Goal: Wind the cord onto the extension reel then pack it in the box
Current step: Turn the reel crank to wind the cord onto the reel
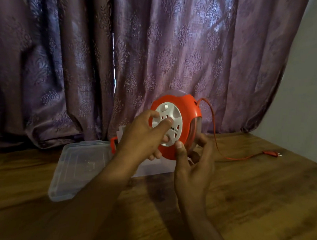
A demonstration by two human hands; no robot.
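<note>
An orange extension reel (189,110) with a white socket face (174,119) is held upright above the wooden table (261,191). My left hand (143,135) grips the white face, fingers curled on its rim and thumb across it. My right hand (194,162) holds the reel's lower right edge, thumb on the front and fingers behind. An orange cord (213,130) leaves the reel's top right, loops down and runs along the table to its plug (270,153). A clear plastic box (151,167) sits behind and below the hands, mostly hidden.
A clear plastic lid (76,168) lies flat on the table to the left of the box. A purple patterned curtain (139,53) hangs behind the table. A pale wall (308,92) stands at the right.
</note>
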